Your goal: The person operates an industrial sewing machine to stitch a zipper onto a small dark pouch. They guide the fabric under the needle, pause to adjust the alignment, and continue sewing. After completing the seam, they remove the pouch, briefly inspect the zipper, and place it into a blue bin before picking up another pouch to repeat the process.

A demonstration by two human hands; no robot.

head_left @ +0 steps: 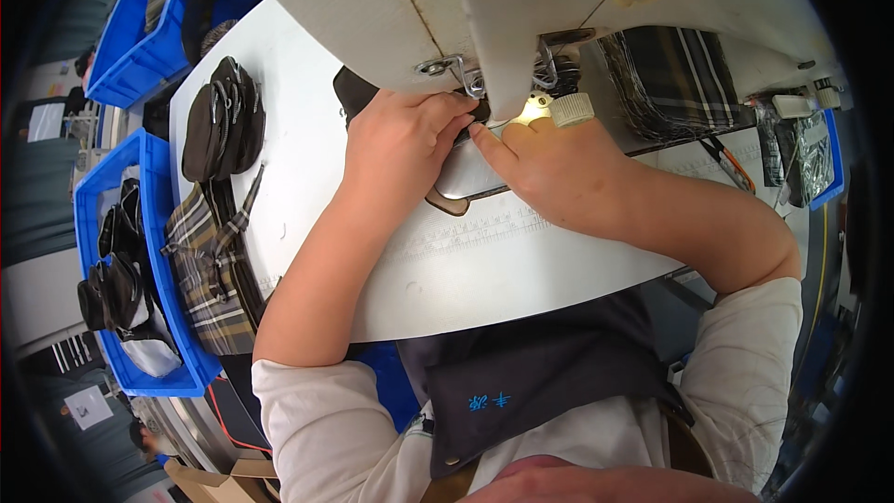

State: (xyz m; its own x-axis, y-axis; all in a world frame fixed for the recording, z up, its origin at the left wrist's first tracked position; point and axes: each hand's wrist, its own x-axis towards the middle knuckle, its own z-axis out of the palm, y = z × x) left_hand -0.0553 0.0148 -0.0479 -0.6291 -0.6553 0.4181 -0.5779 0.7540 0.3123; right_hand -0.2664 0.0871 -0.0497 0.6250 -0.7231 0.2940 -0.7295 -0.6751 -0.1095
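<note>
Both hands meet under the head of a white sewing machine (372,0), close to its needle area. My left hand (396,144) has its fingers pinched together on a dark fabric piece (354,93), which sticks out on its far left side. From the right, my right hand (568,168) presses its thumb side to the same piece, its fingers bent and partly hidden beside the machine's lit lamp (535,110). The fingertips of both hands nearly touch. Just below them a tan, dark-edged rounded part (449,203) lies at the machine bed.
Dark zippered pouches (222,121) and plaid fabric (200,261) lie at the left table edge. Blue bins (191,317) stand beyond, one holding more pouches. Stacked plaid panels (675,79) lie right of the machine, near orange-handled snips (731,165). A printed ruler (475,235) runs along the white table.
</note>
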